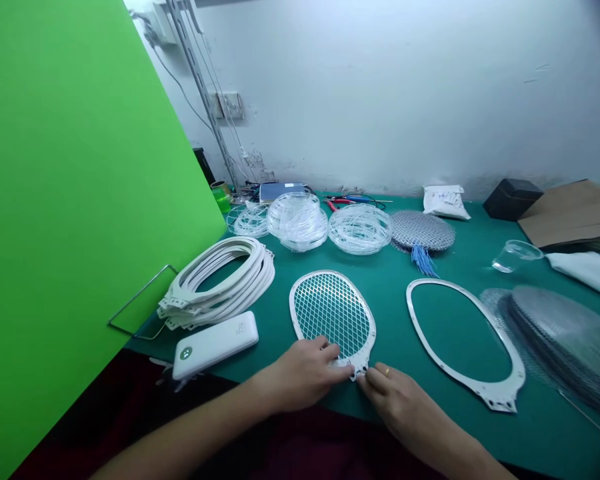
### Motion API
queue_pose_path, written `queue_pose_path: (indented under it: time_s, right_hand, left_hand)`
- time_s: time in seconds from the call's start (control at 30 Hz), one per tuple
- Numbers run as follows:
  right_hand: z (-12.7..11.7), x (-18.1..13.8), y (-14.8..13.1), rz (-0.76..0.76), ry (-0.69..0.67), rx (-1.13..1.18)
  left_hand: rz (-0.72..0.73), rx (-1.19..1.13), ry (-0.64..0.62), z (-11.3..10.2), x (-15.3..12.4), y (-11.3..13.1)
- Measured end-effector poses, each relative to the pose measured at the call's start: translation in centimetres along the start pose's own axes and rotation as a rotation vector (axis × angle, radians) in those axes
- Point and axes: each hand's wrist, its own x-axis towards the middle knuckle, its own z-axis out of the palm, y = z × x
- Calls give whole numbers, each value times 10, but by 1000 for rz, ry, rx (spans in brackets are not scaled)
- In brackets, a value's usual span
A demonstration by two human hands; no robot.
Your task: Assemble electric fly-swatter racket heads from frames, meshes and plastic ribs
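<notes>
A white oval racket head (369, 315) with a silver diamond mesh lies on the green table in front of me, its narrow neck towards me. My left hand (313, 370) is closed on the lower left of its rim, fingers bent over the edge of the mesh. At the right side of the neck, my right hand (397, 399) is closed with its fingertips pinched against the tab; a ring is on one finger. Anything small between those fingertips is hidden. To the right lies a bare white racket frame (447, 368) with no mesh inside.
Stacked white frames (225, 300) and a white power bank (215, 345) are at left, beside a green panel (80, 200). Behind lie coils of clear strips (297, 223), mesh discs (423, 230) and pliers (337, 202). More mesh sheets (570, 333) and a plastic cup (515, 257) stand right.
</notes>
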Motion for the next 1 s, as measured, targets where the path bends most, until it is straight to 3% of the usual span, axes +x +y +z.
queue_pose_path:
  time_s: [0.2, 0.43, 0.57, 0.7, 0.77, 0.83, 0.9, 1.0]
  right_hand:
    - [-6, -13, 4, -64, 59, 21]
    - [11, -14, -2, -54, 120, 6]
    - [8, -7, -6, 4, 31, 12]
    - [-19, -3, 1, 145, -131, 224]
    - [-34, -2, 20, 278, -116, 407]
    - [-48, -1, 56, 484, 14, 509]
    - [-59, 4, 107, 718, 169, 454]
    - [-67, 21, 190, 982, 291, 300]
  left_hand:
    - [122, 3, -102, -15, 13, -14]
    - [111, 24, -142, -16, 16, -10]
    - [68, 7, -137, -18, 14, -3]
    - [-19, -24, -106, -23, 8, 6]
    - [-72, -33, -89, -23, 6, 13]
    - [-164, -90, -77, -21, 5, 20]
    - [-283, -193, -66, -20, 6, 26]
    - [-405, -334, -68, -21, 9, 31]
